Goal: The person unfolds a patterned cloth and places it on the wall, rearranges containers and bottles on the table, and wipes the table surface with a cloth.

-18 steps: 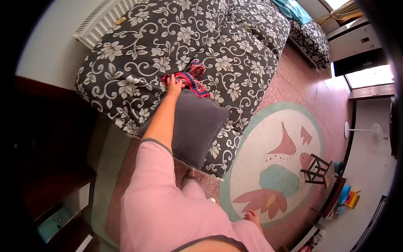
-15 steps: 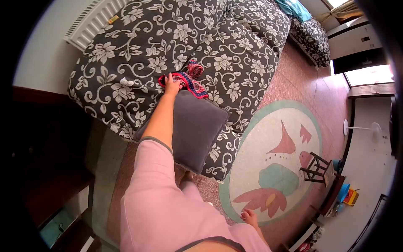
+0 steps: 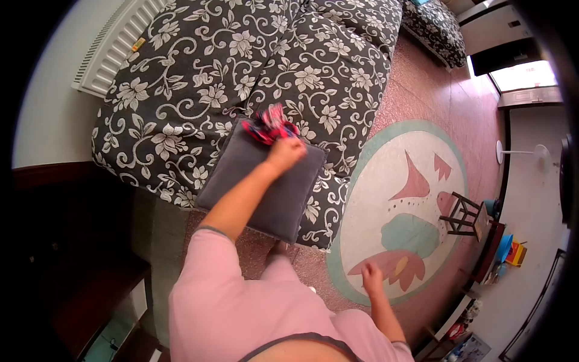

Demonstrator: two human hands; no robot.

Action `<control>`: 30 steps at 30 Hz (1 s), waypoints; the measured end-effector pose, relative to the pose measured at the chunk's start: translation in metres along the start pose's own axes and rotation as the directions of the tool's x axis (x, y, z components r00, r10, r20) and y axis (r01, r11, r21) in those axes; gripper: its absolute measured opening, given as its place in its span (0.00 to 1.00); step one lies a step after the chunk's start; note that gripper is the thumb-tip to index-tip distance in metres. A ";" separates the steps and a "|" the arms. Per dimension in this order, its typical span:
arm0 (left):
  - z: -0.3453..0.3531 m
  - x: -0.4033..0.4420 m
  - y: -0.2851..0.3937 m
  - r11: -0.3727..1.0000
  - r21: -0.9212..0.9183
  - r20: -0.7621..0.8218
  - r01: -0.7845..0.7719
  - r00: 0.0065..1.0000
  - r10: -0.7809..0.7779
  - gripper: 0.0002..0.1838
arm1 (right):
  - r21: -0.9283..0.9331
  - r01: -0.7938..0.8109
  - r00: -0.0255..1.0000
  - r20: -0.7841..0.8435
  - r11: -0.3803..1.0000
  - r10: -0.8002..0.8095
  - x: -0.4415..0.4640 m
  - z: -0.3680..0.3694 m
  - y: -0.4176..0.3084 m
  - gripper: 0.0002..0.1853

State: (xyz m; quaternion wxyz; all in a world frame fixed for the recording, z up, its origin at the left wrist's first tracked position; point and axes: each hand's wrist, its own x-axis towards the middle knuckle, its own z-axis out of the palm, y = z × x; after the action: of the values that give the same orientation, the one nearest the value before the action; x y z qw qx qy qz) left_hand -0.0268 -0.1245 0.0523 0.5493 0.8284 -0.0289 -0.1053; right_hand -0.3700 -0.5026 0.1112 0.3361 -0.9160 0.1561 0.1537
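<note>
My left hand (image 3: pixel 286 155) is closed on a red and navy patterned cloth (image 3: pixel 269 128), which is bunched and blurred by motion. Both are over the upper part of a grey square cushion (image 3: pixel 265 202). The cushion lies flat at the near end of a bed or sofa spread with a black cover (image 3: pixel 199 78) with white flowers. My right hand (image 3: pixel 373 276) hangs out to the right above the floor, fingers curled in, with nothing visible in it.
A white radiator (image 3: pixel 114 51) stands against the wall at the upper left, with a small yellow item (image 3: pixel 138 44) beside it. To the right, a round floor pattern (image 3: pixel 356 229) lies in the pink floor. A dark stool (image 3: pixel 463 217) and a white stand fan (image 3: pixel 537 152) are farther right.
My left hand has moved right and nearer, drawing the cloth from the floral cover over the cushion. My right hand has risen slightly and its fingers have curled tighter. The view has shifted a little.
</note>
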 end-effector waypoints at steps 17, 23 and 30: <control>0.066 -0.260 0.261 0.912 -0.406 0.575 0.055 0.792 0.207 0.12 | 0.984 -0.154 0.976 0.137 -0.094 -0.171 0.010 -0.124 -0.141 0.25; 0.138 -0.288 0.263 0.780 0.160 0.756 -0.605 0.584 0.297 0.29 | 0.969 0.132 0.940 -0.189 -0.208 -0.284 -0.118 -0.225 -0.151 0.26; 0.284 -0.339 0.349 0.758 -0.480 0.376 -0.441 0.678 0.632 0.29 | 0.872 0.346 0.870 -0.437 -0.345 -0.230 -0.258 -0.291 -0.128 0.22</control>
State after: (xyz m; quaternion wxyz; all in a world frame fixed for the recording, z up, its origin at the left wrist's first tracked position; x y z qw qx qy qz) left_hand -0.3924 -0.4638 0.3144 0.6646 0.6097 -0.4019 -0.1581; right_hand -0.5017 -0.5563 0.4949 0.9396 -0.3059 -0.0098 -0.1530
